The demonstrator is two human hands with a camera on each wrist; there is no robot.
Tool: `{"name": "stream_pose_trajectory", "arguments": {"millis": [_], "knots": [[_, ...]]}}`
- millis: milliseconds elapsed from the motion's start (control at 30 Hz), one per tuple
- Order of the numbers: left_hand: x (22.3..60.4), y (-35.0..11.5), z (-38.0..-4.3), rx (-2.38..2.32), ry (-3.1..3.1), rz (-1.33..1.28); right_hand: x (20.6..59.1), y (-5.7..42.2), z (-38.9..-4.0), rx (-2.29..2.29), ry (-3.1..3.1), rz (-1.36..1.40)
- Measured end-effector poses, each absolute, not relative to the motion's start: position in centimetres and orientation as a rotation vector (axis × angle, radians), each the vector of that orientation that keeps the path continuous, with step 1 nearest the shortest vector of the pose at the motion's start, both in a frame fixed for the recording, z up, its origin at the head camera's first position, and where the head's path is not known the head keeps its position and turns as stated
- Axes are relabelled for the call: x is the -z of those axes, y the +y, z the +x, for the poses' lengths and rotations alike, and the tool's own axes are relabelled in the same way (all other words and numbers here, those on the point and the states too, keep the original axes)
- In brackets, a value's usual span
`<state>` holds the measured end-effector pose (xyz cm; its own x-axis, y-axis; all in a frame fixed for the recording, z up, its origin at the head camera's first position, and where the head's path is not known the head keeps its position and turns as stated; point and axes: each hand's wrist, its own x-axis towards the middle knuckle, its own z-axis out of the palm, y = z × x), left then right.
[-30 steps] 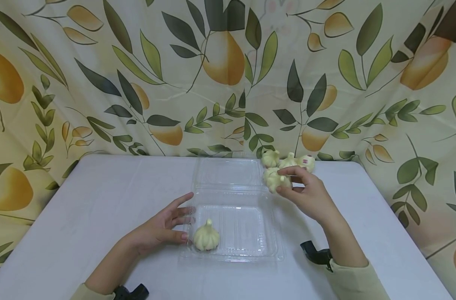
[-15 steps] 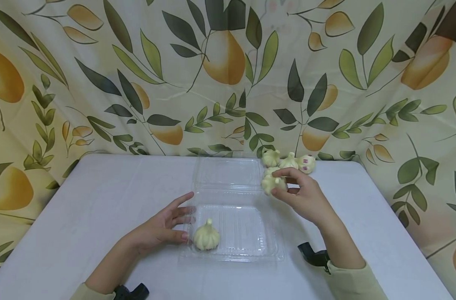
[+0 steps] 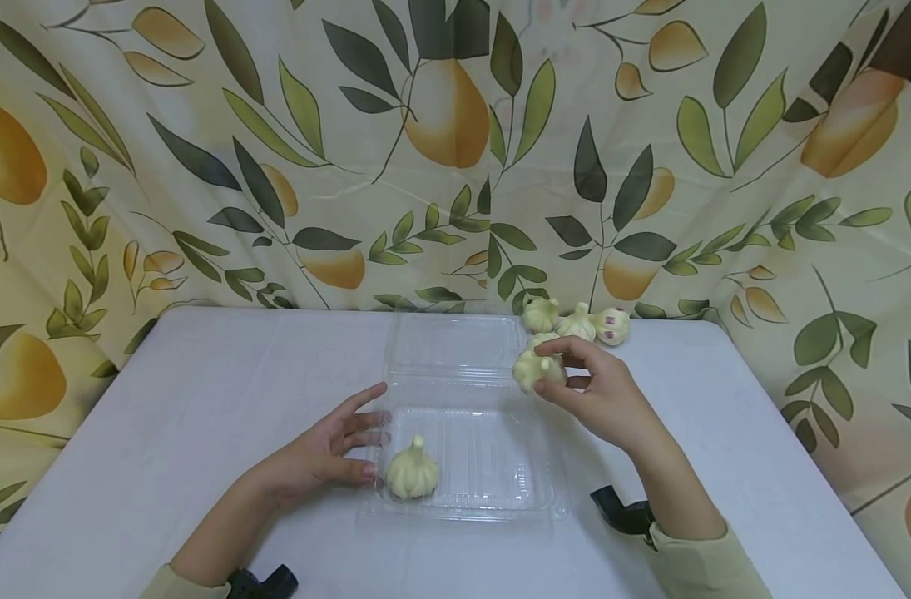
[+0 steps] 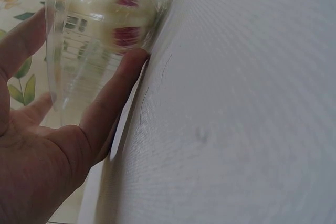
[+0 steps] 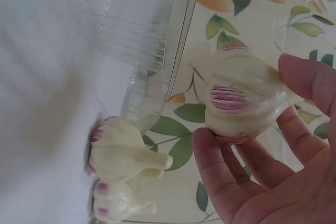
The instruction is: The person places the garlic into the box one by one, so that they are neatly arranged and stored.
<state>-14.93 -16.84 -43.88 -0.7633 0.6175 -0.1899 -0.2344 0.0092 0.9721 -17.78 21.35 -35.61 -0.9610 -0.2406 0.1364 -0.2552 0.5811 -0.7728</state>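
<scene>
My right hand (image 3: 593,391) pinches a garlic bulb (image 3: 530,371) between thumb and fingers, near the back right corner of a clear plastic clamshell container (image 3: 477,457). In the right wrist view, purple streaks mark this held garlic bulb (image 5: 244,98), which is up off the table. My left hand (image 3: 331,449) lies along the container's left side, fingers spread and fairly straight, with thumb and fingertips at the rim. Inside the container's front left corner sits another garlic bulb (image 3: 413,471), seen through the plastic wall in the left wrist view.
Several more garlic bulbs (image 3: 577,323) cluster at the back of the white table (image 3: 223,399), right of the container's opened lid (image 3: 455,345). One is partly hidden behind the held bulb. A curtain (image 3: 455,191) with a fruit and leaf print hangs behind the table's back edge.
My right hand has moved the pinched garlic bulb slightly left and toward me, away from the cluster and closer to the container. The left hand has stayed in place.
</scene>
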Motion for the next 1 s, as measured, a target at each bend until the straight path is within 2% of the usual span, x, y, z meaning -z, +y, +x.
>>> {"name": "stream_pose_trajectory", "arguments": {"millis": [1000], "knots": [[43.9,-16.8,-14.9,-1.806,1.719,0.378,35.6,19.9,-17.1,-1.398,-2.752,0.539]]}}
